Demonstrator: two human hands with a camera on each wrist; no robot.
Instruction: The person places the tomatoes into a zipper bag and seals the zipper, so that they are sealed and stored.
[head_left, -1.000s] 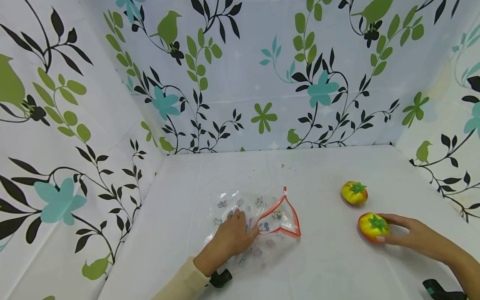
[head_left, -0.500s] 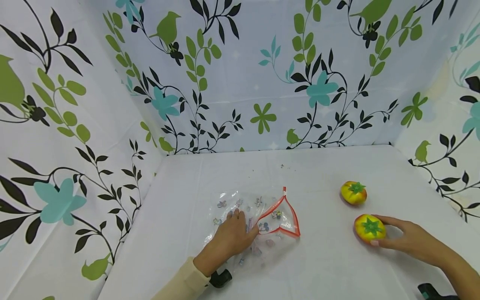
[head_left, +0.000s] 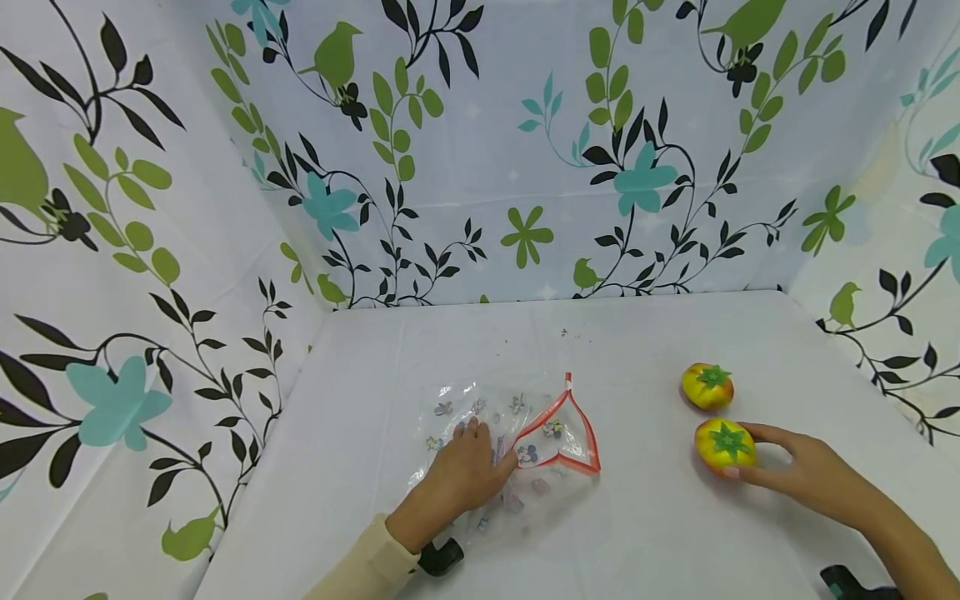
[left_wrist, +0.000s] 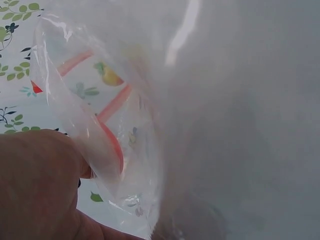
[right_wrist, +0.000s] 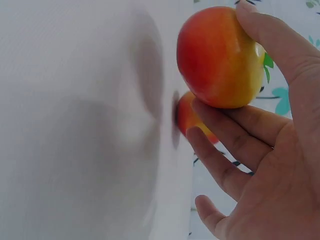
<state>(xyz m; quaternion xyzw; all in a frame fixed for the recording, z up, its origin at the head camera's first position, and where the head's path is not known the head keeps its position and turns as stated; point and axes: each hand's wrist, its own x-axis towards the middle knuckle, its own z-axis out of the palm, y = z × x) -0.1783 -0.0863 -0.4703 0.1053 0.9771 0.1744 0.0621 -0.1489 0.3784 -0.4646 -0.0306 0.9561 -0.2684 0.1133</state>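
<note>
Right hand is pinching a yellow-and-red tomato between thumb and fingers; right wrist view is showing it hanging clear of the white surface, two fingers extending free of it. Position: right half of the surface, roughly midway between far and near edges. A second tomato is resting just beside it, toward the far edge. Left hand is lying on a clear printed plastic bag left of both tomatoes, thumb touching beside the mouth, whose red strip is gaping toward the right edge. Cannot tell whether the left fingers are pinching the film. Leaf-and-bird-printed cloth is hanging beyond the far edge.
</note>
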